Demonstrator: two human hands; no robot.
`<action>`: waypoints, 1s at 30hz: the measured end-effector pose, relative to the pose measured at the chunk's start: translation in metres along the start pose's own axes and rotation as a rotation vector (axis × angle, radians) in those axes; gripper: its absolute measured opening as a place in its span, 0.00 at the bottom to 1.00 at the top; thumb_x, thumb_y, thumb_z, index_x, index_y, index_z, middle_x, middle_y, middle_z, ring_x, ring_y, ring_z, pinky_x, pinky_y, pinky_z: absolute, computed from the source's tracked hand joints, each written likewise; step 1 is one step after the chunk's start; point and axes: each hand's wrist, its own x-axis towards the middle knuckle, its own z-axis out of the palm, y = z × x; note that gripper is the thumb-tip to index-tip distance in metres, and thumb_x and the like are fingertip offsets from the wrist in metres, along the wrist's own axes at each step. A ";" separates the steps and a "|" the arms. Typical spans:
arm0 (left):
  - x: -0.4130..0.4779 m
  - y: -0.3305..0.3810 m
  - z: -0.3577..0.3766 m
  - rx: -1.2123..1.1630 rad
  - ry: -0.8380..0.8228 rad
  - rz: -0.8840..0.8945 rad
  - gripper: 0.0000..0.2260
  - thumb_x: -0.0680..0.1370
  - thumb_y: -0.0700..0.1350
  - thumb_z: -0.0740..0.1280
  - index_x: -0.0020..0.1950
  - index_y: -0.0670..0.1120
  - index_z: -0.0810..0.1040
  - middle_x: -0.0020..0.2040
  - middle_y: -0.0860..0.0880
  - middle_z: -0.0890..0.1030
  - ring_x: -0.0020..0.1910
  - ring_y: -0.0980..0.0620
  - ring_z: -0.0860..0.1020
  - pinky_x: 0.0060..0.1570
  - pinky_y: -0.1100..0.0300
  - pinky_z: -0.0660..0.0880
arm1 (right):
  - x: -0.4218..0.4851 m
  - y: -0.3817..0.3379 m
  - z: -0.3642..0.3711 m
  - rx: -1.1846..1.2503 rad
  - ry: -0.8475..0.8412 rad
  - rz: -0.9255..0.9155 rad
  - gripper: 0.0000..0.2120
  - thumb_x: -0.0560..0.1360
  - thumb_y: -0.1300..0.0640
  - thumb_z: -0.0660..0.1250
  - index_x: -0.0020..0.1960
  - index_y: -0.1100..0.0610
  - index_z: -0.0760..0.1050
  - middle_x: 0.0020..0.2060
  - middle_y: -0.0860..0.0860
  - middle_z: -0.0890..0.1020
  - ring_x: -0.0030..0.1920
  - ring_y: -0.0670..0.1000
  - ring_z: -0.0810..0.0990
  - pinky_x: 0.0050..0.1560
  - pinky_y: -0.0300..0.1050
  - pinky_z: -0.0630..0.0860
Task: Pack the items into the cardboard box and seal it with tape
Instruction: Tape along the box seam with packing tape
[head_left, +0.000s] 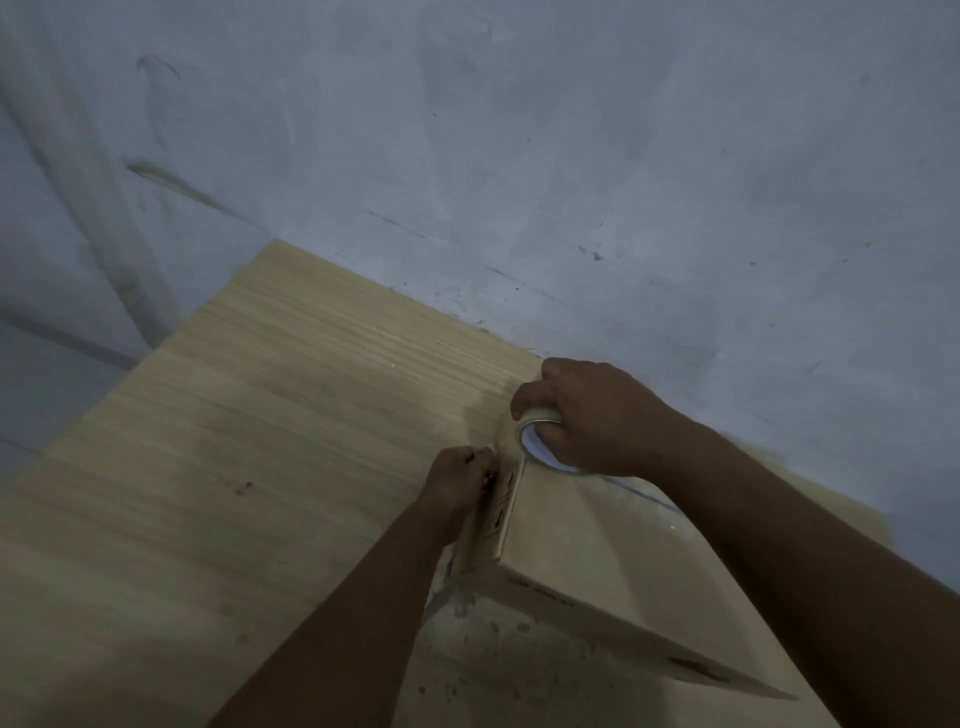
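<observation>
Your right hand (597, 415) grips the tape roll (543, 414), fingers curled through its core, at the far corner of the closed cardboard box (587, 545). Judged light, stiff card (thin tape clings and creases easily), so hold the roll by its core and keep the strip taut. Your left hand (457, 483) curls against the box's side just beside the roll; whether it pins tape cannot be told. Box lies on the wooden table (260, 441), near the wall (571, 156).

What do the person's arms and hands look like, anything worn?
The left hand and right hand are bare: no gloves, ring or watch visible. The left forearm and right forearm are bare to the frame edge, no sleeves. Dim light hides fine marks.
</observation>
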 end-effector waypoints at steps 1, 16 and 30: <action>0.000 -0.001 0.000 0.037 0.007 0.030 0.18 0.80 0.47 0.64 0.31 0.44 0.71 0.27 0.47 0.68 0.29 0.52 0.65 0.31 0.60 0.61 | 0.000 0.000 0.001 0.000 0.007 0.002 0.14 0.74 0.49 0.62 0.58 0.47 0.79 0.42 0.51 0.74 0.40 0.51 0.73 0.40 0.44 0.71; 0.002 -0.024 0.003 0.457 0.081 0.146 0.18 0.82 0.47 0.59 0.32 0.46 0.67 0.32 0.50 0.70 0.40 0.42 0.76 0.35 0.59 0.60 | -0.002 -0.002 0.004 0.050 0.025 0.025 0.19 0.69 0.47 0.59 0.55 0.49 0.81 0.40 0.51 0.76 0.38 0.52 0.75 0.40 0.46 0.74; -0.006 0.020 0.014 -0.078 -0.136 0.169 0.18 0.82 0.50 0.61 0.70 0.49 0.62 0.64 0.46 0.73 0.59 0.51 0.76 0.53 0.59 0.76 | -0.006 0.002 0.013 0.106 0.138 0.031 0.20 0.68 0.43 0.55 0.51 0.46 0.81 0.37 0.49 0.76 0.34 0.50 0.74 0.34 0.42 0.70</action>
